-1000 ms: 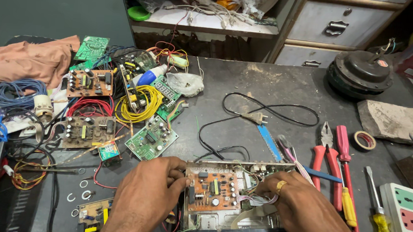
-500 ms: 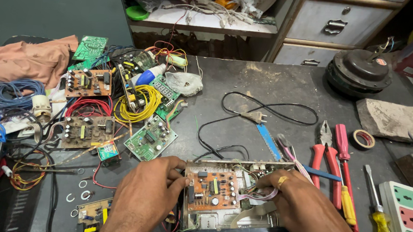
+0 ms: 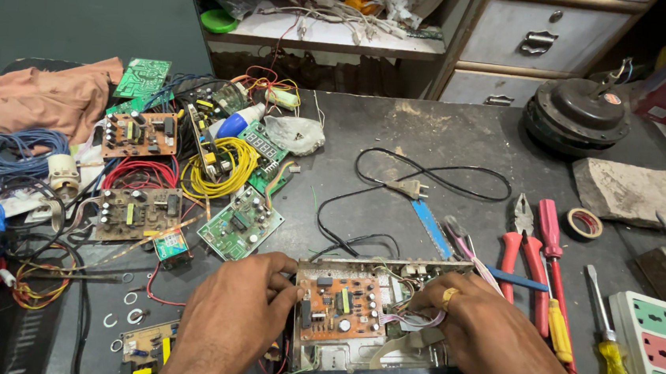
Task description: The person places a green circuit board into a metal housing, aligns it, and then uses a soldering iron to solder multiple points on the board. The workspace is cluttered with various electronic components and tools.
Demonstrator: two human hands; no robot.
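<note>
At the table's near edge I see the open metal chassis with its orange circuit board (image 3: 339,310) already uncovered — my left hand (image 3: 231,325) clasps its left wall, my right hand (image 3: 487,342) pinches the pale ribbon wires (image 3: 410,320) — board seemingly not yet lifted out.

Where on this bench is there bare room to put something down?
Bare tabletop lies behind the black cord, between the white bag and the round motor. A smaller patch sits between the cord and the pliers. The left side, with circuit boards and wire coils, is crowded.
</note>
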